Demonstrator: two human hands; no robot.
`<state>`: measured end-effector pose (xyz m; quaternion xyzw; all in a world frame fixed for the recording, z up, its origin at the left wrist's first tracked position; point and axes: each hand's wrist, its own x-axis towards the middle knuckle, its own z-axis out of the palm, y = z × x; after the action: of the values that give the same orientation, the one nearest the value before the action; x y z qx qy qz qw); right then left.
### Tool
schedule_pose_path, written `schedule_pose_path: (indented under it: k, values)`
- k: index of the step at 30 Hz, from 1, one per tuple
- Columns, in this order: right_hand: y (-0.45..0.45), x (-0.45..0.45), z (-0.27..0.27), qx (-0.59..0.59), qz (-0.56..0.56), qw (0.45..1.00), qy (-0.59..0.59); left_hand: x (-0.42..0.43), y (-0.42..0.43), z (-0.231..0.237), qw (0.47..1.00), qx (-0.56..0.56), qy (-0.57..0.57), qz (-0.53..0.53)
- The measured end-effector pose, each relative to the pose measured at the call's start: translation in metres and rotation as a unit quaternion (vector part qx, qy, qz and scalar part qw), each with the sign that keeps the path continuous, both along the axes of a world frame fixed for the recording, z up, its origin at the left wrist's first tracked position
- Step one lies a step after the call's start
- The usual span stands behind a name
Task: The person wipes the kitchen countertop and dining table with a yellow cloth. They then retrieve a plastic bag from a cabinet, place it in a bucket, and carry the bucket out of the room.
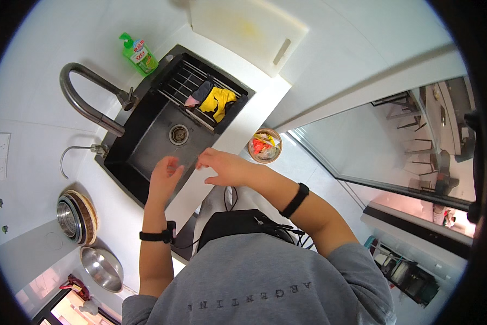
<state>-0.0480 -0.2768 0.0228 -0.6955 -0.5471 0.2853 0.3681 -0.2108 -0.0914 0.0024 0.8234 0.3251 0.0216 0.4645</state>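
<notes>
My left hand [164, 178] is raised over the near end of a black kitchen sink [154, 122], its fingers apart and holding nothing. Beside it on the right, my right hand [219, 166] hangs above the sink's front rim, empty, with fingers curved and spread. In the sink's base sits a metal drain strainer [179, 134]. A metal-bar rack [182, 83] spans the far end of the basin, with a yellow and black cloth [219, 101] and dark grey and pink cloths on it. A tall curved metal faucet [81, 103] stands behind the sink.
A green pump bottle [140, 57] stands behind the sink, near a white cutting board [247, 32]. A smaller tap [77, 148], stacked strainers and baskets [77, 217] and a steel bowl [102, 269] are left. A waste bin [264, 157] holding wrappers stands on the floor near a glass door [349, 134].
</notes>
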Motion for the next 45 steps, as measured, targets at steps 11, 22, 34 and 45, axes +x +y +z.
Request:
schedule_pose_path:
  k: [11, 22, 34, 45]
  values:
    - [-0.159, -0.029, 0.013, 0.013, -0.248, 0.969, 0.0, -0.03, -0.018, 0.025, 0.999, -0.026, -0.014, -0.032]
    - [-0.463, -0.103, 0.027, -0.237, -0.452, 0.858, 0.054, 0.015, -0.105, 0.035, 0.868, 0.271, 0.234, -0.343]
    - [-0.663, -0.154, -0.003, -0.288, -0.563, 0.755, 0.176, 0.111, -0.336, 0.045, 0.865, 0.23, 0.168, -0.413]
    - [-0.676, -0.125, -0.014, -0.233, -0.579, 0.753, 0.209, 0.109, -0.31, 0.039, 0.864, 0.21, 0.23, -0.394]
